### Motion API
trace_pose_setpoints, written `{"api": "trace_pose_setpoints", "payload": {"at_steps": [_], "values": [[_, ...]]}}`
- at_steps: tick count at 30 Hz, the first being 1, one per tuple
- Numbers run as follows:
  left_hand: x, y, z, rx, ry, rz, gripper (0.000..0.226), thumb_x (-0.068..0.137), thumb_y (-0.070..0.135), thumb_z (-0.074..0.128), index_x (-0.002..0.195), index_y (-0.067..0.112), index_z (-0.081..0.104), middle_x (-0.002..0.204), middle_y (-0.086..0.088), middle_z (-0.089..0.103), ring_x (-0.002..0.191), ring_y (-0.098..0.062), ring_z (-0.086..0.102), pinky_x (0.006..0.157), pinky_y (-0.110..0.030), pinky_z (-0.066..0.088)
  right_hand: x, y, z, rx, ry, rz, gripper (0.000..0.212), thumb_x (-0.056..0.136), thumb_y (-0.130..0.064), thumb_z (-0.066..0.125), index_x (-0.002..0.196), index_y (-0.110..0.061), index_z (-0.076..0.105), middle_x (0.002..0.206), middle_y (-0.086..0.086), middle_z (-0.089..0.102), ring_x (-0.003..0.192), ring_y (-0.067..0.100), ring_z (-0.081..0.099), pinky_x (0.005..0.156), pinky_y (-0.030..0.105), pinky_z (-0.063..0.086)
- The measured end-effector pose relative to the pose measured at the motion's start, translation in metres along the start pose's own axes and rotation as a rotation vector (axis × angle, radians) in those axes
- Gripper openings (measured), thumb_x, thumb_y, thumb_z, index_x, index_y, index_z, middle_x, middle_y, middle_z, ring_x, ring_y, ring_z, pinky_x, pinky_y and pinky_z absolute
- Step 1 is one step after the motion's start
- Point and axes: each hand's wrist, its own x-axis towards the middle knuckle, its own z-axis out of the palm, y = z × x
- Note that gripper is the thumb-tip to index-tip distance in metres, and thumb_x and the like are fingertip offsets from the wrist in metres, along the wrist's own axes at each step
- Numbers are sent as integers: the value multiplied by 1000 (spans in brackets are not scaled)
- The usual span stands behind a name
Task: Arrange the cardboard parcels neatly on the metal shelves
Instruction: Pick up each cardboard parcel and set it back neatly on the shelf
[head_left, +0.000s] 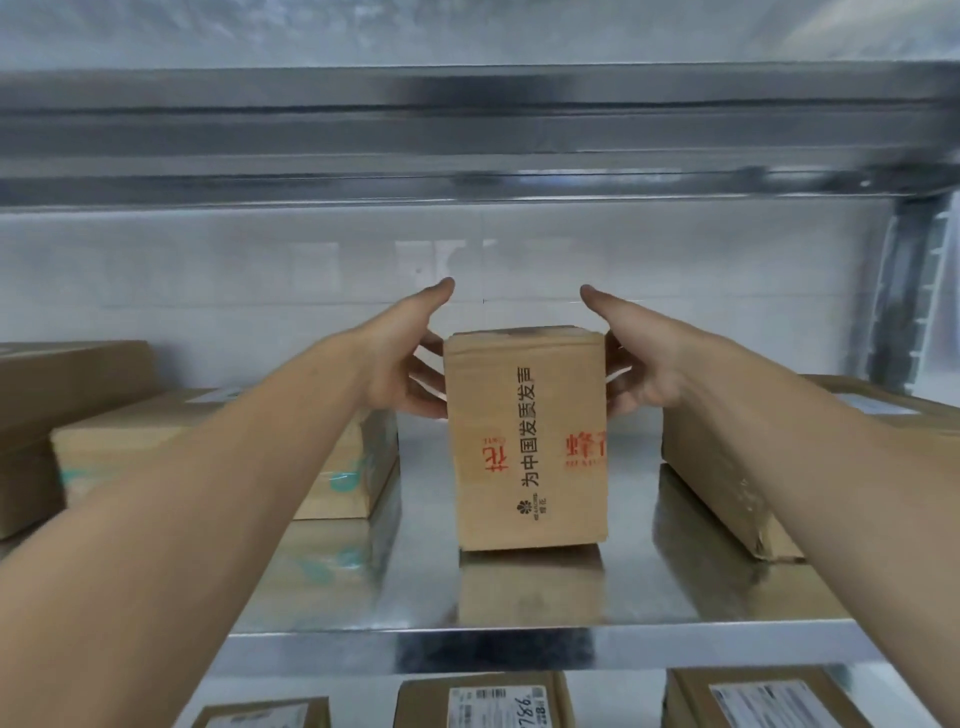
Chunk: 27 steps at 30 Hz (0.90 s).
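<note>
Parcel (527, 447) stands on shelf (623, 587), squarely between left hand (400, 364) and right hand (644, 364); both press straight fingers to its upper sides, thumbs raised. Long axis vertical; hands equally near

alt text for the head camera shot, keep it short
A left hand and right hand press on opposite sides of an upright cardboard parcel with Chinese print, standing on a shiny metal shelf. Flatter parcels lie either side of it, and labelled parcels show on the shelf below.
</note>
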Motion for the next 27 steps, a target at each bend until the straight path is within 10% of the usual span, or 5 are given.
{"api": "trace_pose_setpoints", "payload": {"at_steps": [10, 27], "values": [[12, 8, 20, 253, 2, 19, 18, 97, 35, 66, 95, 17, 67, 94, -5, 59, 81, -20, 61, 71, -45, 63, 20, -4, 5, -229, -84, 75, 46, 87, -49, 77, 118, -17, 66, 133, 20, 58, 119, 42, 61, 83, 66, 58], [31, 11, 22, 296, -28, -33, 16, 99, 25, 63, 104, 11, 69, 96, -10, 64, 87, -25, 65, 85, -51, 61, 27, -13, 9, -336, -117, 88, 26, 100, -34, 65, 112, -11, 62, 112, 18, 72, 102, 34, 71, 94, 59, 56]]}}
